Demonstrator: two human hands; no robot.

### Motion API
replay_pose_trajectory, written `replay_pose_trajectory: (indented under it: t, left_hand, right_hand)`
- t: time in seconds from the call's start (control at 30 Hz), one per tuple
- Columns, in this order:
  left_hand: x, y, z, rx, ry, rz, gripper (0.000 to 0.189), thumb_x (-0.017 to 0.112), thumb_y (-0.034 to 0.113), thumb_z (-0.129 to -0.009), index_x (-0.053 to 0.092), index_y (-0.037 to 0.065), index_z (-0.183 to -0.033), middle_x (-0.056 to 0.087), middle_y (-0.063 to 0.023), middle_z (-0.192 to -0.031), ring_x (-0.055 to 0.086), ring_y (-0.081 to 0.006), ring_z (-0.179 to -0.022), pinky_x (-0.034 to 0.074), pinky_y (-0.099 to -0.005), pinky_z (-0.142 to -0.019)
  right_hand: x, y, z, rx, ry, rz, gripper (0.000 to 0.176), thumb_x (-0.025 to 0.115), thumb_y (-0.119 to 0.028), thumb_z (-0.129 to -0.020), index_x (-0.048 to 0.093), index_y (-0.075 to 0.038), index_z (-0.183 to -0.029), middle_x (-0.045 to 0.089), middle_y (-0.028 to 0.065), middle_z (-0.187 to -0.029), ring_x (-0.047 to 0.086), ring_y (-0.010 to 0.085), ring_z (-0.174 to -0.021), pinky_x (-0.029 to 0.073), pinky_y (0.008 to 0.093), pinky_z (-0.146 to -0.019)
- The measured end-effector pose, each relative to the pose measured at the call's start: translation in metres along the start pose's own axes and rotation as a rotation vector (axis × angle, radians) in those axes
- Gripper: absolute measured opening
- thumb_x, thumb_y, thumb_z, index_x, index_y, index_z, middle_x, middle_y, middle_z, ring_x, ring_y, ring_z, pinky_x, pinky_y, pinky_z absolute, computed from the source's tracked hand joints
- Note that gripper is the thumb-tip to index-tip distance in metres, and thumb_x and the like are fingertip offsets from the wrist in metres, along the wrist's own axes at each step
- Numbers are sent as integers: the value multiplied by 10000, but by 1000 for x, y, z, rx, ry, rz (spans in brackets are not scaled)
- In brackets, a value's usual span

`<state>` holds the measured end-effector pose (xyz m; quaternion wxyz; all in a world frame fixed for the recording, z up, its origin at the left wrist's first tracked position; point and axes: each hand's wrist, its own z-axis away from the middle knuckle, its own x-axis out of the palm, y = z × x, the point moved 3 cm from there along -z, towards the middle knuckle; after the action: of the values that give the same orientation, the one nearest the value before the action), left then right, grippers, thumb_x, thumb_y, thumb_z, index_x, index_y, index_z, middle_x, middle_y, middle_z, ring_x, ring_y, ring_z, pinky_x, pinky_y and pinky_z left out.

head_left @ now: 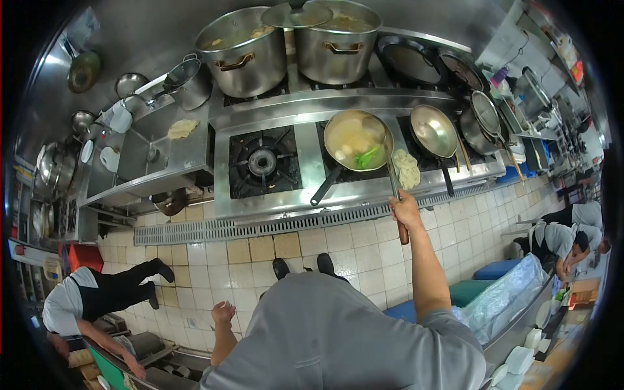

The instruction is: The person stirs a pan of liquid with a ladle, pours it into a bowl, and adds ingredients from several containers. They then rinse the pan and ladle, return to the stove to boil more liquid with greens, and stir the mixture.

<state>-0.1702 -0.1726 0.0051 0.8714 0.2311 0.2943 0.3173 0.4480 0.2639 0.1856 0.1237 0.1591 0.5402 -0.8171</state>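
My right hand (405,209) is wrapped around a ladle (393,177) by its long handle, with the wooden end sticking out below the fist. The ladle's bowl rests inside a frying pan (329,138) on the middle burner. In that pan are pale, yellowish liquid, some white pieces and green leaves (368,156). The pan's black handle (326,187) points toward me at the lower left. A crumpled pale cloth (406,170) lies just right of the pan. My left hand (223,312) hangs low at my side, fingers curled in, with nothing visible in them.
Two large stockpots (250,68) stand behind the stove, a lid (297,15) across their rims. On the right burner sits another frying pan (434,132). A bare burner (262,162) is at left, beside a sink (146,169). Co-workers (107,292) work at both sides.
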Motion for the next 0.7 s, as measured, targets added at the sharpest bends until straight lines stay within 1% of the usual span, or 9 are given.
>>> replay_pose_trajectory:
  t: [0.03, 0.1, 0.2, 0.33, 0.4, 0.43, 0.6, 0.63, 0.7]
  left_hand:
    - [2, 5, 0, -5, 1, 0, 315, 663, 81, -932, 547, -19, -1208, 673, -136, -894, 691, -219, -706, 576, -294, -589]
    - [7, 18, -1, 32, -46, -30, 309, 670, 86, -931, 549, -15, -1197, 673, -129, -878, 686, -212, -688, 562, -289, -568]
    - [15, 27, 2, 51, -55, -12, 313, 675, 89, -932, 550, -12, -1200, 674, -123, -871, 681, -214, -670, 544, -282, -545]
    - [19, 25, 4, 42, -88, -32, 302, 668, 88, -936, 551, -12, -1196, 672, -120, -880, 686, -217, -680, 532, -277, -531]
    - [18, 19, 5, 34, -85, -45, 286, 668, 82, -934, 556, -24, -1174, 670, -118, -865, 692, -221, -693, 528, -280, -524]
    - [17, 19, 8, 35, -87, -47, 286, 668, 82, -934, 556, -24, -1174, 670, -118, -865, 692, -221, -693, 528, -280, -524]
    - [11, 13, 13, 33, -83, -107, 182, 663, 49, -921, 582, -47, -1054, 665, -117, -811, 694, -227, -674, 535, -286, -513]
    - [9, 10, 11, 32, -83, -107, 182, 663, 49, -921, 582, -47, -1054, 665, -117, -811, 694, -227, -674, 535, -286, -513]
    - [6, 1, -3, 66, -67, -131, 144, 655, 33, -917, 584, -45, -1015, 663, -122, -806, 691, -228, -649, 543, -286, -514]
  right_hand:
    - [-1, -2, 3, 2, -3, 4, 185, 600, -131, -952, 607, -11, -1094, 584, 30, -722, 515, 95, -512, 438, 272, -424]
    - [-3, -6, 7, 35, -78, -44, 117, 598, -130, -959, 581, -28, -1013, 569, 21, -717, 506, 93, -504, 433, 269, -415]
    - [-3, -25, 25, 99, -96, -121, 96, 589, -122, -961, 574, -31, -987, 559, 20, -713, 503, 99, -499, 434, 274, -412]
    - [1, -31, 31, 104, -89, -188, 135, 599, -126, -950, 589, 4, -919, 565, 40, -673, 525, 127, -475, 448, 295, -403]
    - [6, -41, 39, 53, -60, 32, 158, 607, -132, -942, 597, 17, -892, 580, 51, -674, 537, 137, -481, 447, 309, -409]
    - [7, -39, 38, 54, -57, 30, 158, 607, -132, -942, 597, 17, -892, 580, 51, -674, 537, 137, -481, 447, 309, -409]
    - [13, -36, 35, 77, -95, -33, 171, 604, -134, -933, 625, 32, -900, 606, 67, -685, 545, 153, -480, 455, 325, -444]
    - [16, -38, 37, 77, -96, -33, 171, 604, -134, -933, 625, 32, -900, 606, 67, -685, 545, 153, -480, 455, 325, -444]
    - [23, -46, 41, 28, -86, 26, 147, 602, -137, -932, 604, 3, -887, 593, 59, -692, 538, 142, -472, 458, 321, -423]
